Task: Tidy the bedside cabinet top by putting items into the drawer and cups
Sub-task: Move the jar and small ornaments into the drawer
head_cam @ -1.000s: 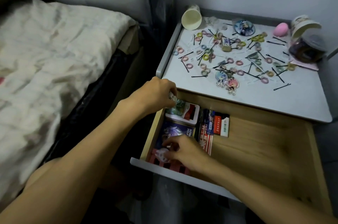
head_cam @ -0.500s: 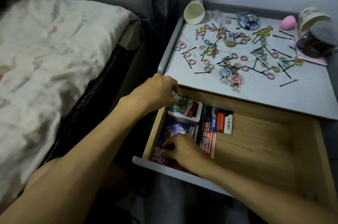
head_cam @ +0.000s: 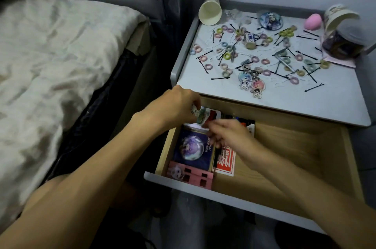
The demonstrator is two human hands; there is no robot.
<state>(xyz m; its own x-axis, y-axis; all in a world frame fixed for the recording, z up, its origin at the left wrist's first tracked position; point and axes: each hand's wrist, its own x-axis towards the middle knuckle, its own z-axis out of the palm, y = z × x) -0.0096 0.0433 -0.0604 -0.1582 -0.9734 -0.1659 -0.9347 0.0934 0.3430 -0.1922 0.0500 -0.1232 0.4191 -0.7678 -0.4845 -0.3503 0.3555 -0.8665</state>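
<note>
The wooden drawer (head_cam: 295,159) of the bedside cabinet stands pulled out. My left hand (head_cam: 175,106) hovers over its back left corner and pinches a small pale figure charm (head_cam: 195,110). My right hand (head_cam: 230,137), blurred, hovers over the drawer's left half with loosely curled fingers pointing at the left hand; I see nothing in it. In the drawer lie a purple card pack (head_cam: 191,147), a pink item (head_cam: 191,175), a red pack (head_cam: 224,162) and a card box (head_cam: 211,115). On the cabinet top (head_cam: 305,104), two paper cups (head_cam: 209,12) (head_cam: 339,19) lie tipped over.
Several hair ties (head_cam: 226,56), bobby pins (head_cam: 314,87), two keychain figures (head_cam: 251,84), a round badge (head_cam: 270,21), a small box (head_cam: 249,40), a pink sponge egg (head_cam: 314,22) and a tipped jar (head_cam: 341,44) litter the top. A bed (head_cam: 61,61) lies left.
My right hand left the pink item at the drawer's front and moved back toward the left hand. The left hand stays put with the charm.
</note>
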